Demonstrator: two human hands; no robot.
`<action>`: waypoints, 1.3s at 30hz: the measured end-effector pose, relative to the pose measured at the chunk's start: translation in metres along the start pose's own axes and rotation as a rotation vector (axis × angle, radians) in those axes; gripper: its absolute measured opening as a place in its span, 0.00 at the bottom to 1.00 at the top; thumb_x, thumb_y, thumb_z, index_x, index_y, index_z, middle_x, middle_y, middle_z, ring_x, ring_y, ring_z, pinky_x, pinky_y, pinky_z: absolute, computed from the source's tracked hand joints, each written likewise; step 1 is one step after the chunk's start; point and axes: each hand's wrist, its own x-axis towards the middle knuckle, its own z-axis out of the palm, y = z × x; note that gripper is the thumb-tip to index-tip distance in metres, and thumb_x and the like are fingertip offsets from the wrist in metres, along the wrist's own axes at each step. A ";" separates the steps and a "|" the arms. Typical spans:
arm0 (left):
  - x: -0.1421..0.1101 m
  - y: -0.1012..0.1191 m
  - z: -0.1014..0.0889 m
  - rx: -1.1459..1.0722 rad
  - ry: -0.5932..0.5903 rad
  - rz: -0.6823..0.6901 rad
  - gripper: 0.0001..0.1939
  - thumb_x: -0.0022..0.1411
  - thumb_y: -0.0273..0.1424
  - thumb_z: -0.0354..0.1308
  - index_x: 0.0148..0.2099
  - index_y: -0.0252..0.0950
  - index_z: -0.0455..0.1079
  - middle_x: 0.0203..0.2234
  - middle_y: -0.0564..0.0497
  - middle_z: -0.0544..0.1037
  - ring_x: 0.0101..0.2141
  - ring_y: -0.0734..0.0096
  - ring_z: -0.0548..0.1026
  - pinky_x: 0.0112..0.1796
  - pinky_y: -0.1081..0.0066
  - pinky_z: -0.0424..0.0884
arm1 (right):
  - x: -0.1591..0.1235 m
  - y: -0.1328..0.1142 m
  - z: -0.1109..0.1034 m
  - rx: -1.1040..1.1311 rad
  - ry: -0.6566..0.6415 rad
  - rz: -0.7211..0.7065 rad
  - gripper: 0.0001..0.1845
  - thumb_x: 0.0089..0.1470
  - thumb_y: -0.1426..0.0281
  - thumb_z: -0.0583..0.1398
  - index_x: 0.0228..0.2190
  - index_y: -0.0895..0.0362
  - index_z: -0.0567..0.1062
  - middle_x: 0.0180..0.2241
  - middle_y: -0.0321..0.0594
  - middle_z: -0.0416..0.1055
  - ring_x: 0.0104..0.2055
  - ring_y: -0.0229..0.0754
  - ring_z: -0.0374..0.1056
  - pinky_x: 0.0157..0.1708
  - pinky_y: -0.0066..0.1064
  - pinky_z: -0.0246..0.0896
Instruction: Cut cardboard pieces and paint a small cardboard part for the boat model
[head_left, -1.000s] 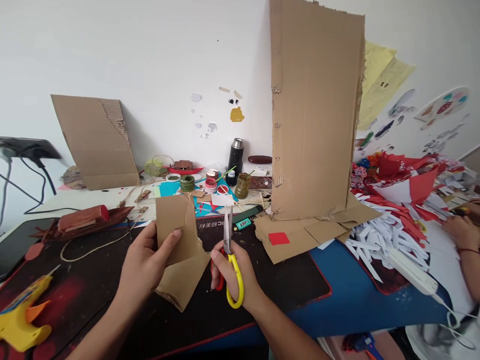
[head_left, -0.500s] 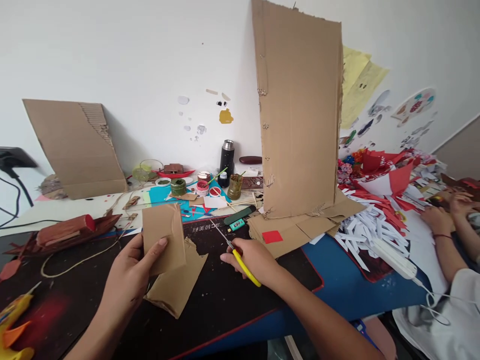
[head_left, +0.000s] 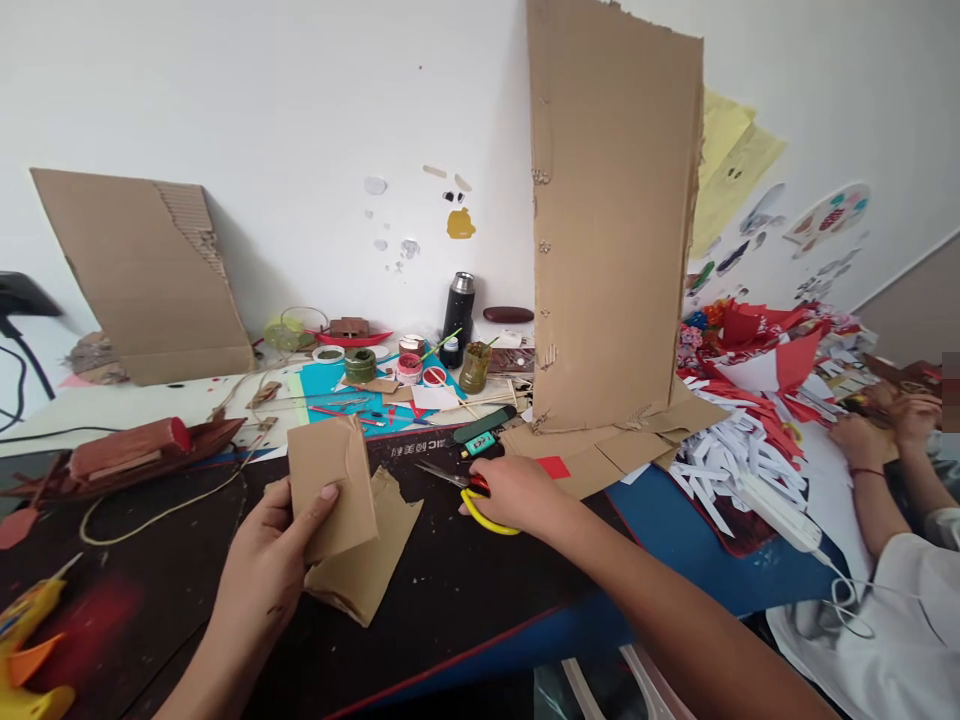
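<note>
Between the thumb and fingers of my left hand [head_left: 266,560], a small rectangular piece of cardboard [head_left: 330,485] stands upright, its broad face toward me. Behind and below it, a torn cardboard scrap [head_left: 375,560] rests on the black mat [head_left: 480,590]. My right hand [head_left: 517,495] is closed round scissors [head_left: 487,512] with yellow handles, apart from the cardboard. Their blades point left toward the cardboard and look slightly parted. Just beyond that hand lie a teal utility knife [head_left: 478,443] and a dark green case [head_left: 486,424].
A tall cardboard sheet [head_left: 611,220] leans on the wall, with flat cardboard beneath. Paint jars [head_left: 360,366] and a black thermos [head_left: 459,312] stand behind. Left are a brown model boat [head_left: 127,460] and a yellow glue gun [head_left: 34,640]. Paper strips [head_left: 720,450] and another person's arms [head_left: 870,480] are right.
My right hand has turned the scissors, so the handle loop and both blades show more. My left hand still holds the cardboard. The whole view has shifted slightly.
</note>
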 end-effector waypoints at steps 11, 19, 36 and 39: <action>0.000 0.008 -0.009 -0.190 0.047 -0.044 0.36 0.41 0.49 0.87 0.49 0.39 0.83 0.42 0.48 0.89 0.37 0.61 0.84 0.33 0.73 0.82 | -0.011 -0.005 -0.018 -0.099 0.009 -0.004 0.20 0.70 0.53 0.68 0.49 0.57 0.86 0.46 0.56 0.87 0.51 0.64 0.83 0.46 0.41 0.70; -0.011 -0.002 -0.013 -0.102 -0.011 -0.063 0.39 0.45 0.53 0.83 0.55 0.40 0.81 0.48 0.45 0.89 0.43 0.51 0.87 0.36 0.68 0.83 | -0.006 -0.041 0.008 0.074 0.097 -0.194 0.29 0.69 0.46 0.67 0.58 0.53 0.84 0.46 0.53 0.88 0.53 0.64 0.83 0.48 0.43 0.72; -0.034 -0.026 -0.026 0.335 -0.257 0.000 0.27 0.60 0.58 0.69 0.49 0.42 0.82 0.49 0.43 0.89 0.48 0.43 0.86 0.48 0.57 0.82 | 0.022 -0.058 0.044 0.598 -0.046 -0.064 0.12 0.67 0.60 0.69 0.34 0.54 0.80 0.22 0.31 0.75 0.19 0.39 0.67 0.24 0.30 0.53; -0.035 -0.026 -0.026 0.307 -0.226 0.006 0.28 0.59 0.59 0.70 0.48 0.41 0.82 0.47 0.43 0.89 0.47 0.44 0.86 0.47 0.57 0.81 | 0.022 -0.053 0.050 0.838 -0.103 -0.044 0.14 0.66 0.59 0.67 0.32 0.52 0.75 0.16 0.25 0.65 0.13 0.35 0.57 0.18 0.28 0.45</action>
